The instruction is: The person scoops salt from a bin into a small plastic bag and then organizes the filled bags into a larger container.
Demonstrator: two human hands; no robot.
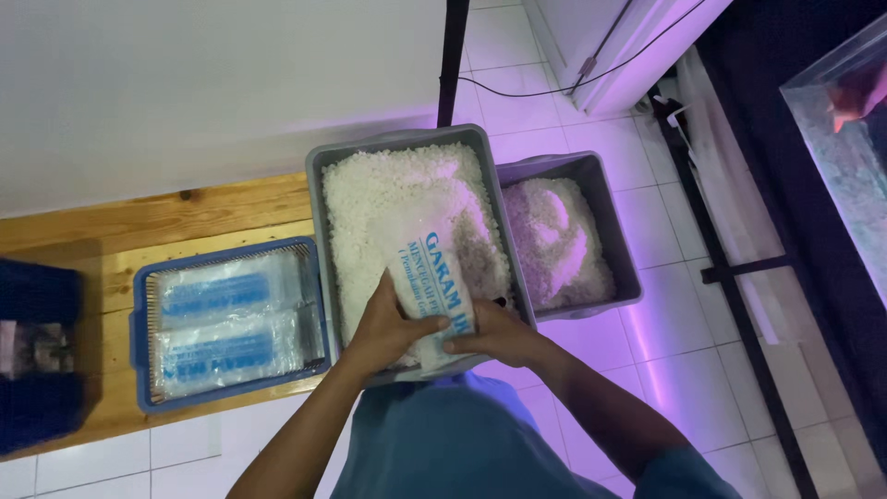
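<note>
At the far left edge of the wooden bench sits a dark blue crate, partly cut off by the frame. Next along the bench, near its front edge, is a blue basket with two flat, filled clear bags printed in blue, lying one behind the other, their long sides running left to right.

Right of the basket, and touching its right rim, stands a grey tub full of coarse white grains. Over the tub's near edge the person holds a bag, clear with blue print and packed with the same grains. Its long axis runs from the near rim up and away into the tub, tilted a little leftward at the far end, so most of the bag lies beyond the fingers and its near end lies between the palms.

The left hand is clenched round the bag's left side, fingers wrapped over the top face. The right hand grasps the right side near the bottom corner, fingers curled on the plastic. Both are equally close; neither leads.

Just beside the tub's right wall is a second, smaller grey tub, also holding white grains, standing over the tiled floor. At the far right edge a glass tank shows in part.
</note>
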